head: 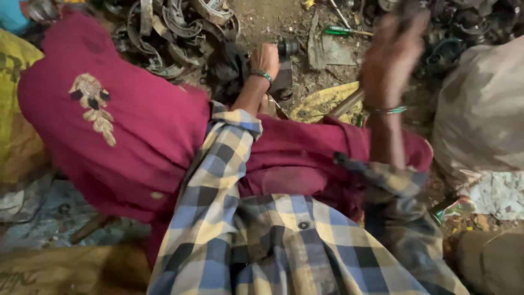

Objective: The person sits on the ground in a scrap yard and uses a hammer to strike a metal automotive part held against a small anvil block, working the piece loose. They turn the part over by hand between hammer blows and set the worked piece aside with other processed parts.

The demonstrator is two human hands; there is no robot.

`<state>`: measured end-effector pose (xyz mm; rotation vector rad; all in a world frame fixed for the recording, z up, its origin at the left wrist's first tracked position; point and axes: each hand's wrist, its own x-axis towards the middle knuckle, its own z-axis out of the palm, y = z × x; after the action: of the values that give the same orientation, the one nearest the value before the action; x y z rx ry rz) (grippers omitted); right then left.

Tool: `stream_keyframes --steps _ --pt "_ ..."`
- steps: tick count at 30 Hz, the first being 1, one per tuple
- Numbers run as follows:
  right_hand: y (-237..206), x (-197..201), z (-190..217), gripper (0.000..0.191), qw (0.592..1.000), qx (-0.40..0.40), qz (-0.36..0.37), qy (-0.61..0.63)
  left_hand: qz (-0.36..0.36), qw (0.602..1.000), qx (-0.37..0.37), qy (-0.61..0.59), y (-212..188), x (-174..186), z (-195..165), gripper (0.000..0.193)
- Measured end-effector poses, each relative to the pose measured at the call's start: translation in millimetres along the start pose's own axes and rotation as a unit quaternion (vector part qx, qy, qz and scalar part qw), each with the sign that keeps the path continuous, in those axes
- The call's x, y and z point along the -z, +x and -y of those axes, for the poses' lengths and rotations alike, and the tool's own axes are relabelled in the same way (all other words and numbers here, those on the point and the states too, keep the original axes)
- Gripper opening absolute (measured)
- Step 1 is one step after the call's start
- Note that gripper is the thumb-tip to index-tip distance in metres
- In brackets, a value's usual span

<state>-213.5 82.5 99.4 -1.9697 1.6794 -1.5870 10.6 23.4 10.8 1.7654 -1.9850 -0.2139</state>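
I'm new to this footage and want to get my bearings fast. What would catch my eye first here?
First, the maroon cloth with a pale embroidered motif, spread across the person's lap at left and centre. Next, the right hand, raised and blurred at upper right, gripping a wooden handle. Across from it, the left hand holds a dark metal part on the dirt floor, beside a heap of curved metal pieces.

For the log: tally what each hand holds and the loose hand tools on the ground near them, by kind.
Dark metal part, gripped by the left hand: 1
Wooden handle, gripped by the blurred right hand: 1
Green-handled screwdriver on the ground: 1
Total: 3
The pile of curved metal pieces is too tangled to count.
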Motion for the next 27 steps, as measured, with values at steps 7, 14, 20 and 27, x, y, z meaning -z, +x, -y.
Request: stream_keyframes --steps 7,14,20,27 --pt "-10 -11 21 0.037 0.978 0.062 -0.134 0.148 -0.002 1.000 0.029 -0.009 -1 -1 4 0.019" --pt "-73 -61 -12 0.048 0.959 0.057 0.199 -0.195 -0.258 0.965 -0.023 0.034 2 7 -11 0.026" --pt "-5 1 -25 0.050 0.997 -0.031 0.015 -0.071 0.073 0.997 0.027 0.008 -3 -15 3 0.018" --pt "13 14 5 0.049 0.937 0.121 -0.222 0.243 -0.002 1.000 0.018 0.025 -1 -39 15 0.021"
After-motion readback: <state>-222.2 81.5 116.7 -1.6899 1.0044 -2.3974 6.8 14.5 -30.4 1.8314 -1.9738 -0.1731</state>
